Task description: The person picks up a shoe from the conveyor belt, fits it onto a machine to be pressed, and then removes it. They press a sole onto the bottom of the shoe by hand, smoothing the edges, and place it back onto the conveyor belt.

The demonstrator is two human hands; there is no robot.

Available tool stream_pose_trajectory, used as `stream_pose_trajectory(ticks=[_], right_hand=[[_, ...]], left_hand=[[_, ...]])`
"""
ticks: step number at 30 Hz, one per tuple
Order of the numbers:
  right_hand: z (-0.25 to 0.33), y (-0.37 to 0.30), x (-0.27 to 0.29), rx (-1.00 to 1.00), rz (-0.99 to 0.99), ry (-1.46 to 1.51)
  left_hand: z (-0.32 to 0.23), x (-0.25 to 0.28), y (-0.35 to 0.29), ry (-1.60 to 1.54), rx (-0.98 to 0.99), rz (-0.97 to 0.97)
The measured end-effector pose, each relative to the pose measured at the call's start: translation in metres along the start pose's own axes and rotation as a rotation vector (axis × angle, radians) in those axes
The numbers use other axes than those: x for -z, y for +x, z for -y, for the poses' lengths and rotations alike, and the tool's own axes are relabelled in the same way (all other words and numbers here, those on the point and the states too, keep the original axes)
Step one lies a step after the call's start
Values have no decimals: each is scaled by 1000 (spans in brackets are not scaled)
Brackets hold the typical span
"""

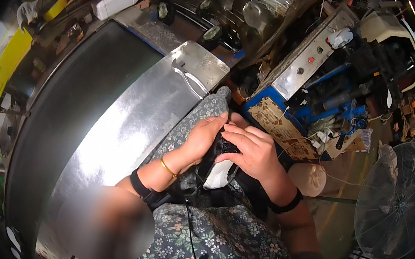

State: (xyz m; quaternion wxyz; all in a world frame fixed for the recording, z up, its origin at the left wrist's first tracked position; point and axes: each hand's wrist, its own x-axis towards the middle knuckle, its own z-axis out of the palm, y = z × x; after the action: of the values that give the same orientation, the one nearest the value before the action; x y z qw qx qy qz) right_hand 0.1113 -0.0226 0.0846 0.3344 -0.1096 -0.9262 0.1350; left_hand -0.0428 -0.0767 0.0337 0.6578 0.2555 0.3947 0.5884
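The black and white shoe piece [220, 168] is lying in the person's lap, just below the centre of the view, pressed between both hands over the flowered fabric [225, 244] of their clothing. The left hand [201, 140] is curling around its upper left side, fingers bent over the dark top edge. The right hand [252, 152] is lying across it from the 3 o'clock side, fingers stretched flat and pressing on the black part. Both hands are grasping the piece; neither is free.

By the look of it, the step in hand is a close fitting or smoothing of the dark upper over the white part, done by fingertip pressure rather than with any tool. What exactly lies under the fingers is hidden.

The next move probably calls for a steady hold by the left hand while the right-hand fingers are shifting along the edge, with the piece kept from slipping off the lap.

At 10 o'clock from the hands, the shiny metal desk [131, 121] is stretching away, and a pair of scissors [188, 79] is lying near its far end, well apart from the hands. At 2 o'clock a blue machine [294, 83] with a grey control panel is standing, and at 4 o'clock a floor fan [398, 201] is standing.
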Motion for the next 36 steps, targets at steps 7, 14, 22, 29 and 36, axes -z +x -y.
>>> stream_pose_trajectory(ticks=[7, 14, 22, 29, 36], right_hand=[[-35, 0, -18, -200, 51, 323], [-40, -2, -34, -115, 122, 201], [-12, -68, -103, -576, -111, 270], [-39, -73, -82, -1148, -12, 1220], [-16, -73, -123, -1324, 266, 749]], left_hand=[[10, 14, 5, 246, -344, -155], [27, 31, -18, 1051, -631, -103], [22, 69, 5, 1061, -535, -242], [-1, 70, 6, 349, -38, -123], [33, 74, 0, 304, -33, -155]])
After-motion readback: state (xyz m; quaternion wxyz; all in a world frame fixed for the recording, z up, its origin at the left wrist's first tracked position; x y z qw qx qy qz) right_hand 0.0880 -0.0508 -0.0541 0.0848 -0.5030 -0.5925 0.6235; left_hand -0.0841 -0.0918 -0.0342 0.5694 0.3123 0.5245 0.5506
